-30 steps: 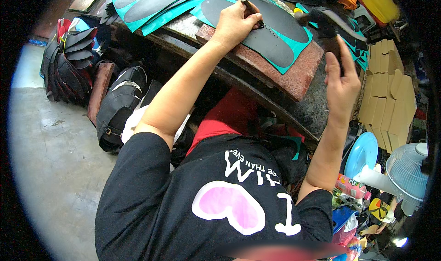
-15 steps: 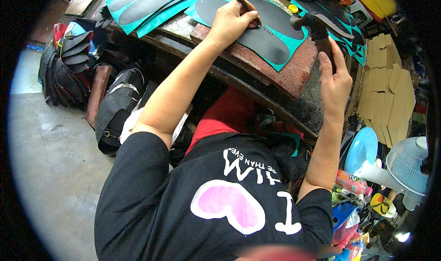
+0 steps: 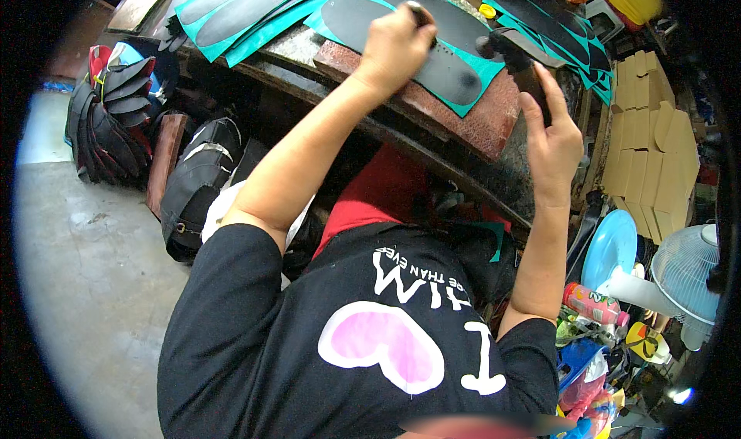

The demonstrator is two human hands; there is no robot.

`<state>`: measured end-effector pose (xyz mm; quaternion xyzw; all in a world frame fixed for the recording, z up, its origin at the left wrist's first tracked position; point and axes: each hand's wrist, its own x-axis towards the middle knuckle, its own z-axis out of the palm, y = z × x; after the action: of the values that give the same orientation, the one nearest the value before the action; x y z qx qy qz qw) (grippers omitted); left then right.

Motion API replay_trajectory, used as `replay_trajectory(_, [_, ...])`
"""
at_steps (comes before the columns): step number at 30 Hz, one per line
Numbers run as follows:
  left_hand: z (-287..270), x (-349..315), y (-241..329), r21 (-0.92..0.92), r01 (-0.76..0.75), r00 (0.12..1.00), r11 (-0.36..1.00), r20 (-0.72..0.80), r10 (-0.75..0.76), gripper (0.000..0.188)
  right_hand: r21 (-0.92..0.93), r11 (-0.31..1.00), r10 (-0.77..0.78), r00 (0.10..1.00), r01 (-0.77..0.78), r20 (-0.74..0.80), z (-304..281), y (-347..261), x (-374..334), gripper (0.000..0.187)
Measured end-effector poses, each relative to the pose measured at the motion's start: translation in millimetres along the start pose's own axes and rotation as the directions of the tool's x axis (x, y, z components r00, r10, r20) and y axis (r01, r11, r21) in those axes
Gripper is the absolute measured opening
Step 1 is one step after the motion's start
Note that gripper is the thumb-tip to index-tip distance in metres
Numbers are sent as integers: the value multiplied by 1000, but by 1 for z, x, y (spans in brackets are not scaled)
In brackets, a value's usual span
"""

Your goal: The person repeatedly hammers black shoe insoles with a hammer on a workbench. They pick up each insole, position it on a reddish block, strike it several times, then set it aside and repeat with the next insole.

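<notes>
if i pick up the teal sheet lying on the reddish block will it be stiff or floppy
The teal sheet looks thin at its edges, so it would probably bend when lifted and feel light for its size. Since it lies flat on the reddish block, it seems unlikely to roll or tip if pushed.

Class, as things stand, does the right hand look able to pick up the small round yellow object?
Probably not: the right hand is holding a hammer, though the small round yellow object looks uncovered beyond it.
</notes>
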<state>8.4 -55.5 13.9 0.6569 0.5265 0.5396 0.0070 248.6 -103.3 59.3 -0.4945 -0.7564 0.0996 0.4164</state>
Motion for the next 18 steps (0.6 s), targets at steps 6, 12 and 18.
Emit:
replay_trajectory(6, [-7, 3, -10, -275, 337, 927, 901, 267, -265, 14, 260, 963, 84, 996, -73, -30, -34, -14, 1, 41])
replay_trajectory(12, [-1, -2, 10, 43, -151, 971, 988, 194, 140, 18, 168, 961, -192, 969, 218, -156, -19, -36, 5, 44])
replay_trajectory(18, [-1, 5, -4, -480, 475, 878, 738, 198, -436, 14, 43, 988, 144, 988, -146, 52, -6, 7, -7, 40])
